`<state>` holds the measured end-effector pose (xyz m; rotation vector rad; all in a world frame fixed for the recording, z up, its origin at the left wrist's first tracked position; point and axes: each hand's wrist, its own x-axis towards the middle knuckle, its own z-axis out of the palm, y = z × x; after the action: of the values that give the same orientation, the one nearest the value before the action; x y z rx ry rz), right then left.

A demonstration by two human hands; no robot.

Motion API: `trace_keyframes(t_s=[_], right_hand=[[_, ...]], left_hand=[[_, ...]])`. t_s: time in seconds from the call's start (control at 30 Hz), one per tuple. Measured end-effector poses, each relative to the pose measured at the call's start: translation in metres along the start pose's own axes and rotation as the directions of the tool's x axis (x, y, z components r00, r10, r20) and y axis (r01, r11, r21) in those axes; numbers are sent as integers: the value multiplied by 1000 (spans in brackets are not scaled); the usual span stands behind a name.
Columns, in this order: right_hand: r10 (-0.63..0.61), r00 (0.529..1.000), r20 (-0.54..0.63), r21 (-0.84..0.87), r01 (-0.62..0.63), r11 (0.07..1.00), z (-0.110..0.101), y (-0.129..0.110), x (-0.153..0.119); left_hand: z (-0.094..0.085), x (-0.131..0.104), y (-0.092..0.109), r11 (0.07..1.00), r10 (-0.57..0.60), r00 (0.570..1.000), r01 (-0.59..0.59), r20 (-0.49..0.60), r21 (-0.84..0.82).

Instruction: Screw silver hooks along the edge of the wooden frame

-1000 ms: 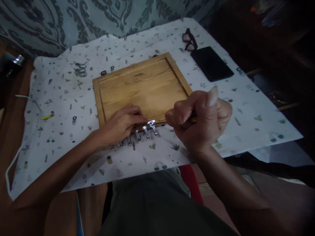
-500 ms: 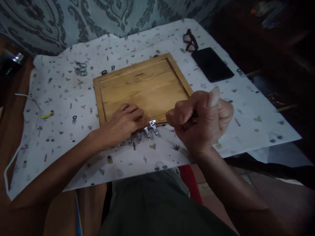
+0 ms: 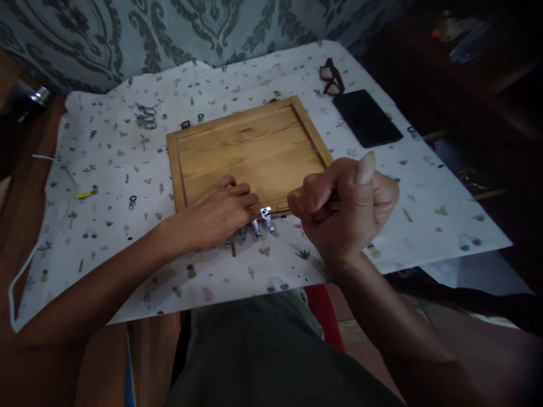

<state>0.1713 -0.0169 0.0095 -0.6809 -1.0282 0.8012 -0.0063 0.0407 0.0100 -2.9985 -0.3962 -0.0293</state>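
Observation:
A framed wooden board [image 3: 246,150] lies on the table with its recessed face up. Several small metal hooks [image 3: 267,219] line its near edge, some covered by my left hand [image 3: 227,212]. That hand rests on the near edge, fingers bent and closed, fingertips beside the shiny rightmost hook; what they pinch is hidden. My right hand [image 3: 345,206] is a fist with the thumb up, over the board's near right corner. A bit of yellow shows beside its curled fingers, but the thing in the fist is mostly hidden.
A dark phone [image 3: 367,117] and red-framed glasses [image 3: 332,78] lie beyond the board to the right. Several loose metal pieces [image 3: 145,117] lie at the back left. A white cord [image 3: 25,271] and a yellow item [image 3: 86,193] are on the left. Patterned cloth [image 3: 254,271] covers the table.
My left hand has shifted slightly right along the board's near edge, closer to the rightmost hook. My right fist has hardly moved. The whole view has tilted a little.

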Motion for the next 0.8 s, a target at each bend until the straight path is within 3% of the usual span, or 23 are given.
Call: trace_keyframes(t_s=[0.2, 0.53, 0.7, 0.8], right_hand=[[-67, 997, -42, -8, 67, 998, 5, -5, 6], [-122, 992, -15, 4, 122, 992, 9, -6, 17], [-84, 996, -39, -114, 80, 990, 13, -2, 17], [-91, 996, -27, -85, 88, 992, 12, 0, 17]], left_hand=[[2, -1, 1, 1000, -16, 1000, 16, -15, -23], [6, -3, 4, 999, -32, 999, 33, -35, 5], [11, -4, 5, 998, -62, 995, 63, -73, 23], [12, -5, 5, 997, -82, 994, 83, -77, 9]])
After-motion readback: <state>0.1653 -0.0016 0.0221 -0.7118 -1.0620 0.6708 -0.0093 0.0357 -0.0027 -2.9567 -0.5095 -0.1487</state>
